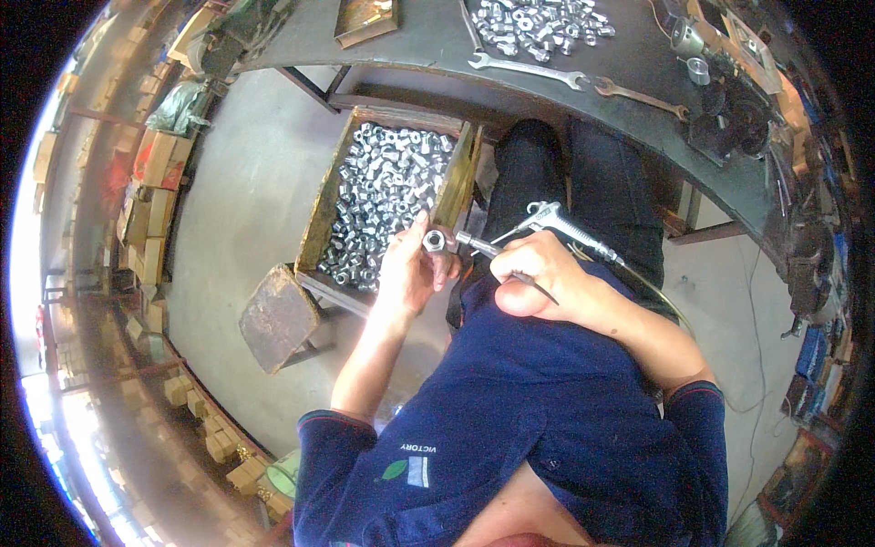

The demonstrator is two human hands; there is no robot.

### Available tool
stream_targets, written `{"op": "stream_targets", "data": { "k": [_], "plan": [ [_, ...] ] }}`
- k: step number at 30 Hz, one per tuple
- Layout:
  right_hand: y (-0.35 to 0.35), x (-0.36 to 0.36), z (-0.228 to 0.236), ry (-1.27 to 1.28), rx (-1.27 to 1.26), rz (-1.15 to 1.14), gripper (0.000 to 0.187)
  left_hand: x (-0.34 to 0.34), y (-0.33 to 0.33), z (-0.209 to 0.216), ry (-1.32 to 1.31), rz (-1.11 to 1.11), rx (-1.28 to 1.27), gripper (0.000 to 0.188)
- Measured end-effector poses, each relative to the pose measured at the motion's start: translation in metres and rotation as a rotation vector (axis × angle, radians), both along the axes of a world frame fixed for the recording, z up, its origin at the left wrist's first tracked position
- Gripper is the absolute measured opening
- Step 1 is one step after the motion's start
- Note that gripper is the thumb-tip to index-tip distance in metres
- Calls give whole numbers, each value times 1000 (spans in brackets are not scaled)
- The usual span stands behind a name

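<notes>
My left hand (407, 267) pinches a shiny metal hex nut (434, 241), its round hole facing up. Just to the right, my right hand (540, 273) is closed around a slim rod-shaped tool (481, 244) with a bright cylindrical tip and a dark tapered tail. That tip points at the nut, with a small gap between them. Behind my left hand stands a wooden box (317, 219) filled with metal nuts (387, 182). A silver air blow gun (558, 221) with a thin hose lies on my lap beside my right hand.
A dark workbench (419, 46) carries a pile of metal fittings (538, 25), a spanner (529, 69), a second spanner (643, 98) and a small tray (366, 20). A worn stool (281, 317) stands left of the box. Shelves with small boxes (155, 210) line the left.
</notes>
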State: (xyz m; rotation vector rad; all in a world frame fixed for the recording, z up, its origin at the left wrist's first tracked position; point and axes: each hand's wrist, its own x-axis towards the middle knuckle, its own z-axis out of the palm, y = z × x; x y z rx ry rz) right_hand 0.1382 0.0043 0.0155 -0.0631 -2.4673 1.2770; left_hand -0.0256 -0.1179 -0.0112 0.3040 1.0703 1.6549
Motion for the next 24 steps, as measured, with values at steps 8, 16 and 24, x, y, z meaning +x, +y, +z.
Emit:
{"op": "stream_targets", "data": {
  "k": [8, 16, 24],
  "plan": [
    [-9, 1, 6, -171, 123, 11, 20, 0, -4, 28, 539, -38, -179, 29],
    [-7, -2, 0, -119, -117, 17, 20, 5, -6, 28, 700, -99, -57, 21],
    [1, 1, -3, -82, -115, 25, 17, 3, 3, 24, 428, -261, 25, 24]
  ]
}}
